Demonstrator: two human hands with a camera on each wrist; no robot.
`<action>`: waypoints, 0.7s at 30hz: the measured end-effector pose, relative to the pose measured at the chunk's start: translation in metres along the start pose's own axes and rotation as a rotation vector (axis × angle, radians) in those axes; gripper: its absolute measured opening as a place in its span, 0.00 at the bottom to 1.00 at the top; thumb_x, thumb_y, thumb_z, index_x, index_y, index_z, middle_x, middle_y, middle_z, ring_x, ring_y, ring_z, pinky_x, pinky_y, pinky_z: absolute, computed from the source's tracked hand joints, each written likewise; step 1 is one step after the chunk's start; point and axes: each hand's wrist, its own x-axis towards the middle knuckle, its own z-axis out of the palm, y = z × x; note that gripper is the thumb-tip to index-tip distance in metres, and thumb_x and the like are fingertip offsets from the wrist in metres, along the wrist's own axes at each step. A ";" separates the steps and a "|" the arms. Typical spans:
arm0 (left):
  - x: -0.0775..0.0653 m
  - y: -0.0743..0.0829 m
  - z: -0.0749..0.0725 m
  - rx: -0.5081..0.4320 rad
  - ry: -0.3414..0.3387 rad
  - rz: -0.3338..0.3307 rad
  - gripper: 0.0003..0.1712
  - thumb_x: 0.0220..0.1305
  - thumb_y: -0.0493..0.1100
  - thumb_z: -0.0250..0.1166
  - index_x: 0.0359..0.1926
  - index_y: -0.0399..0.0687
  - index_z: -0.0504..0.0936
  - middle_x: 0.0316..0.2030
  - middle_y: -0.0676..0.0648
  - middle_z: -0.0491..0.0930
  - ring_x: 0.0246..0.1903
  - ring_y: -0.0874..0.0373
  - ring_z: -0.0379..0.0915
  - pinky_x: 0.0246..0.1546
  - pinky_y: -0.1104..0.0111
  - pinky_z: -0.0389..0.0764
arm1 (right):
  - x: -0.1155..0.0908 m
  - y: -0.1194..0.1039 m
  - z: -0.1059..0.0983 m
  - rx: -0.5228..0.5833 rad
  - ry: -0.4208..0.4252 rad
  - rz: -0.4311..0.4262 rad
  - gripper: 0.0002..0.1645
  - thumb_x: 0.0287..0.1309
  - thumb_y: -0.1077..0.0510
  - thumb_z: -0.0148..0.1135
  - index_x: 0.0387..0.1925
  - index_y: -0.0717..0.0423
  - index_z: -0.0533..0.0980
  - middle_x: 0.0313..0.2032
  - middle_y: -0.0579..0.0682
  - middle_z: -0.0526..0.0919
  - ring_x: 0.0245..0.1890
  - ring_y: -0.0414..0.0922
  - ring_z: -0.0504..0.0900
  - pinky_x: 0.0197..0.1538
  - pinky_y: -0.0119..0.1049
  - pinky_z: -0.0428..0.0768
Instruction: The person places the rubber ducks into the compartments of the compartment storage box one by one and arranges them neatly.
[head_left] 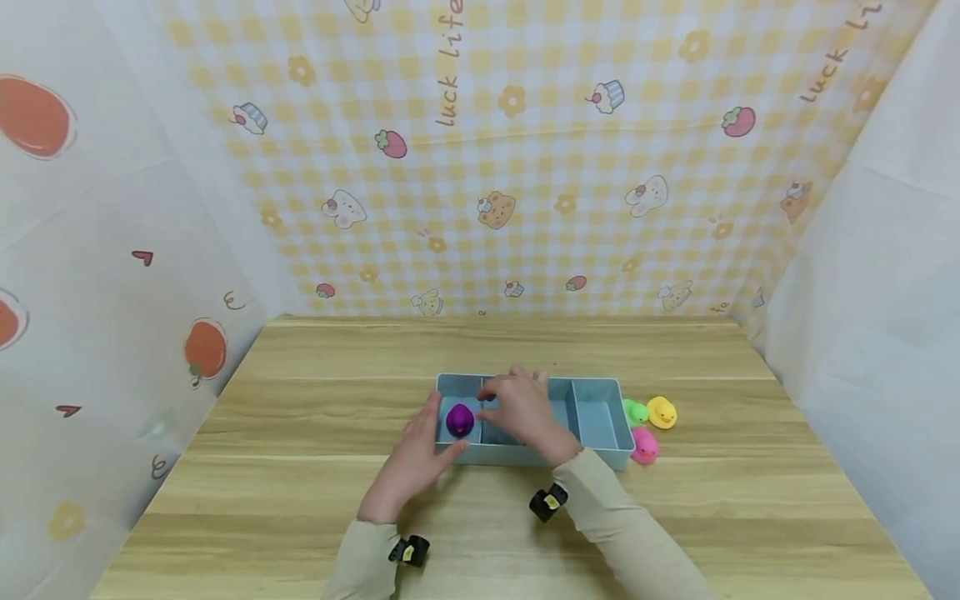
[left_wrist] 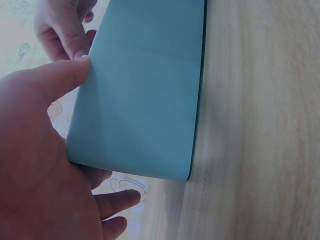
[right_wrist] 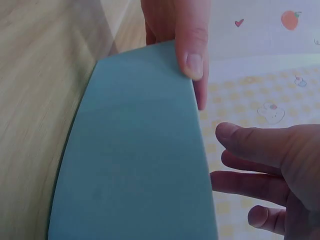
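Closest in, below both hands, come the beige sleeves (head_left: 618,517), each with a black wrist camera (head_left: 549,502) at its inner edge. The left hand (head_left: 407,460) grips the near-left corner of the blue box (head_left: 517,456), thumb pressed to the near rim and fingers lying along the left end wall. Between that thumb and those fingers, in the left end compartment, sits the purple duck (head_left: 460,420), apart from the grip.

To the right of this grip, the right hand (head_left: 525,408) is over the middle of the box, its thumb spread away from its fingers; a small dark patch by its fingertips is too small to tell. The right end compartment lies just right of the right hand.

Farther right of that hand, past the box's end, stand the pink duck (head_left: 645,447), then, beyond it, the green duck (head_left: 636,412) and the yellow duck (head_left: 662,412). The wooden tabletop (head_left: 337,408) extends beyond both hands to a yellow checked cloth (head_left: 510,167), printed with strawberries, cupcakes and flowers.
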 end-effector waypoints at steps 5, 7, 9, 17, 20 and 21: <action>0.001 -0.001 0.001 0.008 0.004 0.003 0.52 0.64 0.54 0.62 0.75 0.38 0.41 0.74 0.39 0.46 0.71 0.38 0.49 0.68 0.43 0.54 | -0.005 0.010 -0.005 0.017 -0.026 0.014 0.12 0.46 0.49 0.75 0.33 0.47 0.86 0.34 0.42 0.87 0.31 0.41 0.67 0.37 0.45 0.55; 0.001 -0.002 0.001 0.009 0.004 0.003 0.52 0.64 0.54 0.62 0.75 0.39 0.41 0.74 0.39 0.46 0.71 0.39 0.49 0.69 0.43 0.54 | -0.007 0.013 -0.007 0.022 -0.032 0.022 0.12 0.46 0.49 0.75 0.34 0.47 0.85 0.34 0.42 0.87 0.32 0.41 0.67 0.38 0.45 0.56; 0.000 -0.003 0.001 0.010 -0.002 -0.003 0.52 0.64 0.55 0.62 0.75 0.40 0.40 0.74 0.40 0.45 0.71 0.40 0.48 0.69 0.44 0.53 | -0.009 0.016 -0.009 0.036 -0.034 0.032 0.12 0.46 0.49 0.74 0.34 0.47 0.85 0.34 0.43 0.87 0.32 0.41 0.68 0.39 0.46 0.56; 0.000 -0.004 0.002 0.003 -0.015 -0.013 0.52 0.64 0.55 0.61 0.75 0.41 0.39 0.75 0.41 0.43 0.72 0.40 0.46 0.69 0.44 0.52 | -0.012 0.023 -0.014 0.056 -0.024 0.056 0.12 0.46 0.50 0.75 0.34 0.49 0.86 0.34 0.45 0.87 0.33 0.42 0.69 0.39 0.47 0.55; 0.001 -0.003 0.002 0.006 -0.013 -0.008 0.53 0.64 0.55 0.61 0.75 0.41 0.39 0.75 0.41 0.43 0.72 0.40 0.46 0.69 0.44 0.52 | -0.013 0.025 -0.016 0.055 -0.012 0.062 0.12 0.45 0.50 0.75 0.34 0.49 0.86 0.33 0.45 0.87 0.33 0.43 0.69 0.39 0.48 0.56; 0.001 -0.003 0.002 0.006 -0.015 -0.007 0.53 0.64 0.55 0.61 0.75 0.41 0.39 0.75 0.41 0.43 0.72 0.40 0.46 0.69 0.44 0.52 | -0.013 0.025 -0.016 0.059 -0.012 0.066 0.12 0.45 0.50 0.75 0.33 0.49 0.86 0.33 0.45 0.87 0.33 0.43 0.70 0.40 0.48 0.56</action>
